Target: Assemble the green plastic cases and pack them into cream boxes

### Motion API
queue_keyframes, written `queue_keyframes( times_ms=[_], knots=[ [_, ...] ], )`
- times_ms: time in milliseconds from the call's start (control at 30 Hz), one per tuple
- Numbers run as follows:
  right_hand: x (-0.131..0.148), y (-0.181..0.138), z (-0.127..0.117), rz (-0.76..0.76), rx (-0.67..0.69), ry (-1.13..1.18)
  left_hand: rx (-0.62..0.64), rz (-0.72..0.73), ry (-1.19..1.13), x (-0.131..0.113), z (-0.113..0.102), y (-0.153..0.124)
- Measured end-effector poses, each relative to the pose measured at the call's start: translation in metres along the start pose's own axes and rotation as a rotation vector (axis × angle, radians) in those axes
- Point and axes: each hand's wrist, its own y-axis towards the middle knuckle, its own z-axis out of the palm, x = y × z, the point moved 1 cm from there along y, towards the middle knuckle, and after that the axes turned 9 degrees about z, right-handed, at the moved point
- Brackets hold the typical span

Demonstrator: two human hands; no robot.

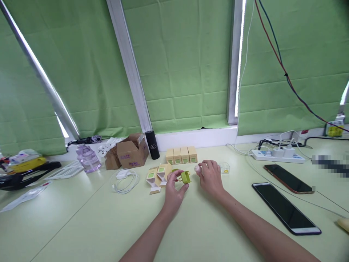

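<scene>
My left hand [173,191] pinches a small yellow-green case [185,177] with a ring on its side, held just above the table. It looks hollow, and its opening faces the right. To its right, my right hand [210,178] has its fingers curled round a small whitish piece [197,169], mostly hidden by the fingers. A small clear container [225,167] with something yellow in it stands just beyond my right hand. Opened small cardboard boxes [153,177] with green labels lie left of my left hand.
Several closed small boxes [181,155] stand in a row behind my hands. Further left are a white charger cable [125,182], a brown carton [132,153], a black cylinder [152,145] and a purple bottle [88,159]. Two phones [286,207] and a power strip [278,156] lie right.
</scene>
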Motion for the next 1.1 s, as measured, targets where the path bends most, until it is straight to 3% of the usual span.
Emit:
queue_keyframes(
  times_ms=[100,200,333,500,1100],
  knots=[
    [0.001,-0.006,-0.008,0.218,0.026,0.531,0.003,0.006,-0.002,-0.001,0.000,0.000],
    [0.003,-0.016,-0.014,0.440,0.156,1.017,-0.001,0.009,-0.003,0.000,0.000,-0.001],
    [0.006,-0.031,-0.018,0.606,0.319,1.401,0.001,0.027,0.002,0.001,-0.001,0.000],
    [0.007,-0.040,-0.016,0.723,0.392,1.559,0.011,0.028,-0.004,-0.001,-0.001,0.000],
    [0.010,-0.044,-0.015,0.684,0.474,1.596,0.060,0.048,-0.012,-0.009,0.001,-0.003]
  ],
)
